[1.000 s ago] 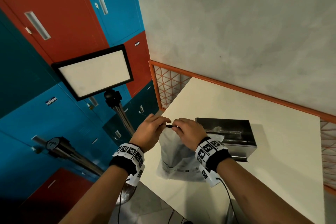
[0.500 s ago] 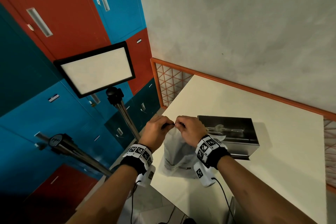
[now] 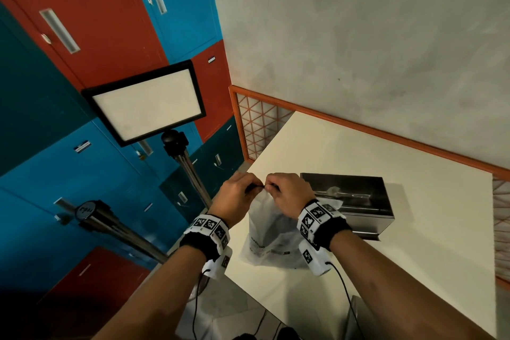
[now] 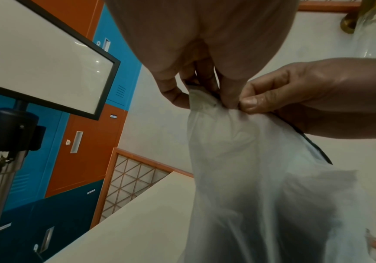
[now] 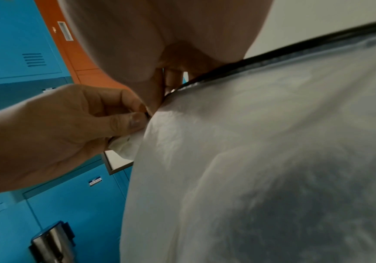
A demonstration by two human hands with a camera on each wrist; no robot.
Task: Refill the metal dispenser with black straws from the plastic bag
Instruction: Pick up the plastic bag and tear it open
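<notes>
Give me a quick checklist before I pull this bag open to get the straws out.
1. Left hand pinches the top edge of the plastic bag: ok.
2. Right hand pinches the same edge: ok.
3. Bag bottom rests on the table: ok.
4. Bag mouth open: not ok, its black strip is still shut.
5. Metal dispenser close behind the bag: ok.
6. Dispenser open for loading: cannot tell.
</notes>
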